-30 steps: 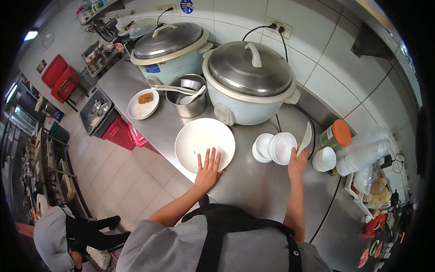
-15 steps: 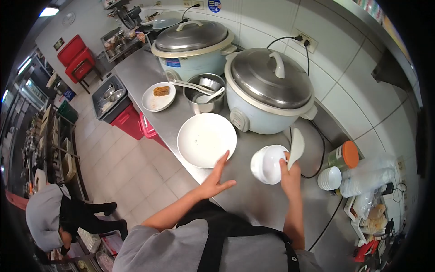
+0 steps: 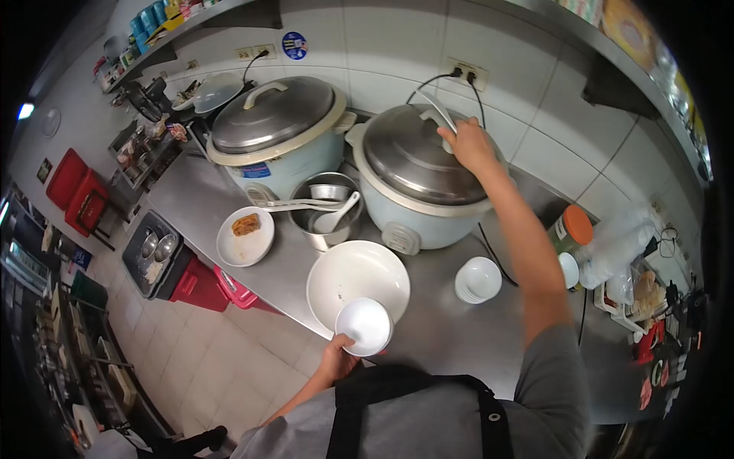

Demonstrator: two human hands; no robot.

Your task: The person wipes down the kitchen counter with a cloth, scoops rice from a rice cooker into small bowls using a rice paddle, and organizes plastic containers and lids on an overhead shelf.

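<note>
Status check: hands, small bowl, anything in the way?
Left hand holding small white bowl, overlapping large bowl in view. Right hand at lid, white paddle in grip. Lid covers nearer rice cooker, blocking access.

Small bowl [image 3: 363,327] (white) now in left hand [image 3: 335,361]

I'm in even, moderate light now; a lamp [image 3: 26,111] glares far left, steel lids [image 3: 267,122] gleam before me, and the shelf [image 3: 569,28] bends toward black corners.
</note>
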